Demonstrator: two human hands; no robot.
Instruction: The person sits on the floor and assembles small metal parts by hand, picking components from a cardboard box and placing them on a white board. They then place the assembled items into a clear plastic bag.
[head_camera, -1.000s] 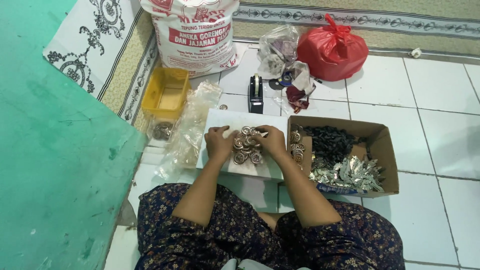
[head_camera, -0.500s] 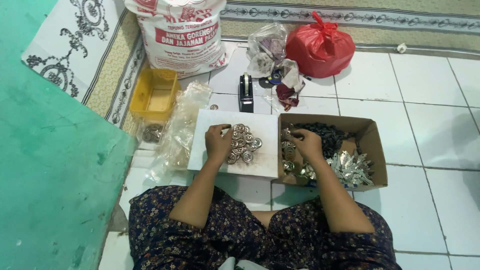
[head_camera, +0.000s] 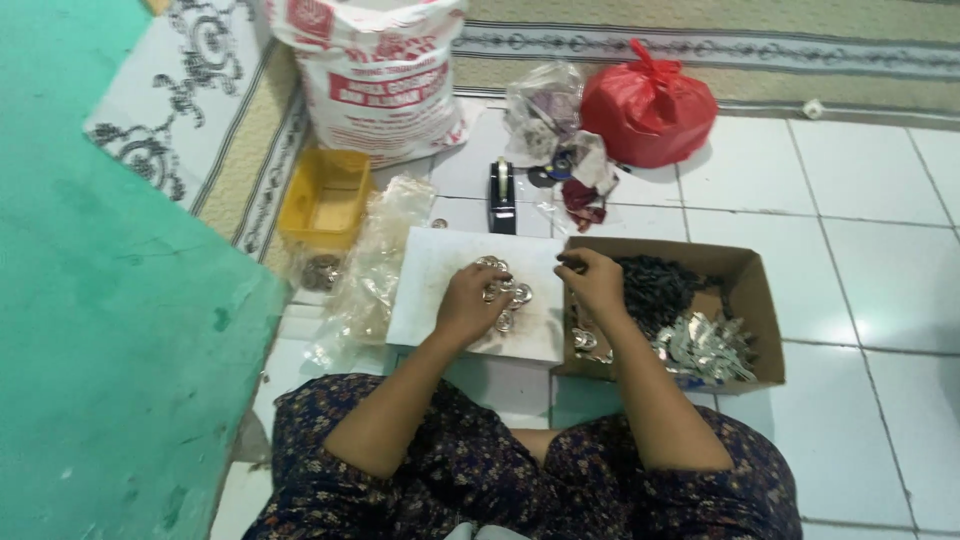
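My right hand (head_camera: 597, 283) has come back from deep in the brown cardboard box (head_camera: 760, 300) to its near edge, fingers pinched on something small, I think. My left hand (head_camera: 468, 303) rests curled on the small silvery metal rings (head_camera: 508, 293) piled on the white board (head_camera: 440, 270); a black tape dispenser (head_camera: 502, 187) stands behind.

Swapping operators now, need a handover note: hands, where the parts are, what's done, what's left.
Left hand: resting on the pile of small round metal pieces on the white board.
Right hand: over the left end of the cardboard box, fingers pinched on something small and dark; what it is cannot be told.
Box holds dark small parts at the back, shiny silver parts in front.
Done: a small pile sits on the board.
Left: most parts are in the box.
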